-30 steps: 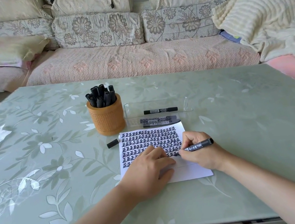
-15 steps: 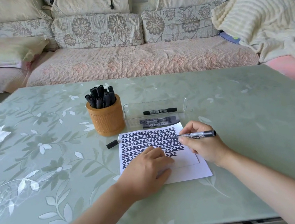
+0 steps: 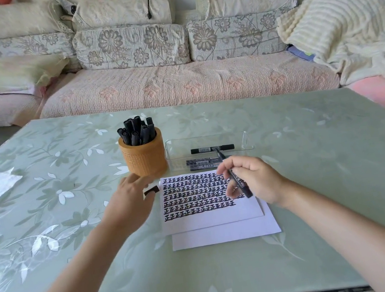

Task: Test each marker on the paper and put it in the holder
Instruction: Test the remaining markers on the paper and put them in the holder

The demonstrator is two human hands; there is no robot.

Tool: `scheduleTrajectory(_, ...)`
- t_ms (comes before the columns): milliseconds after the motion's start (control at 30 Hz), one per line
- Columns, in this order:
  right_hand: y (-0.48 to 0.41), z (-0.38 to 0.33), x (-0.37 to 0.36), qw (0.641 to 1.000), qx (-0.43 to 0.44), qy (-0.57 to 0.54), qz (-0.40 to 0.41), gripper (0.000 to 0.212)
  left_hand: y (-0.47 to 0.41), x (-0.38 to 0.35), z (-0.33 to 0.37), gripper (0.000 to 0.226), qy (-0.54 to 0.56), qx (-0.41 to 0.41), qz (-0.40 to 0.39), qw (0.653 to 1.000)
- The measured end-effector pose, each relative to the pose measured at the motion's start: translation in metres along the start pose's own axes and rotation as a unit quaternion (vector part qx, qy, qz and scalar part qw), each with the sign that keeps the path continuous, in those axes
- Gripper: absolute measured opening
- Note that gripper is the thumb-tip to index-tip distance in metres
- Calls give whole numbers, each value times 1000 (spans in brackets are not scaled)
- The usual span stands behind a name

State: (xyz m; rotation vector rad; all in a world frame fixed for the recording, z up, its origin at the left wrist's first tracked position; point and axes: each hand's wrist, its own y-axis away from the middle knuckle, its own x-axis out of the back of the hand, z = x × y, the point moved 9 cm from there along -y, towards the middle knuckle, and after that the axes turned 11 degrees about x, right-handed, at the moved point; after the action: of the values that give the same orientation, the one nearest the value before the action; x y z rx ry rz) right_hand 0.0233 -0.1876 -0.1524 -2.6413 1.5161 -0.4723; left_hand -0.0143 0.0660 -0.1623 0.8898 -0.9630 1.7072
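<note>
My right grip (image 3: pixel 256 181) clasps the marker (image 3: pixel 236 179) while my left grip (image 3: pixel 130 207), fingers slack, should pinch the cap (image 3: pixel 151 191) squarely for recapping.

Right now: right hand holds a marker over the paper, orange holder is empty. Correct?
Not empty. The head view shows the orange holder packed with black markers. The right hand does hold a marker over the paper.

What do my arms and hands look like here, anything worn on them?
The left forearm and right forearm are bare, with no sleeve in view. The left hand and right hand wear no gloves, and no watch or bracelet shows at either wrist.
</note>
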Motion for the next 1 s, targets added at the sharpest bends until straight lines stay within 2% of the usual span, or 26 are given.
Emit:
scheduleTrajectory(167,-5,-3,-2,988,29,154,-16,29,-1,-10,-12,22,-21,20,-21,999)
scheduleTrajectory(267,-7,-2,-5,984,35,175,-15,28,-4,-4,-9,15,-5,24,-7,1000)
scheduleTrajectory(400,-8,-9,-5,969,45,244,-1,26,3,17,14,15,69,-29,33,997)
scheduleTrajectory(567,-9,-21,-5,950,89,298,12,20,18,25,43,17,106,-101,25,989)
scheduleTrajectory(1000,-12,-27,-14,932,121,341,-1,19,30,30,60,18,122,-152,17,981)
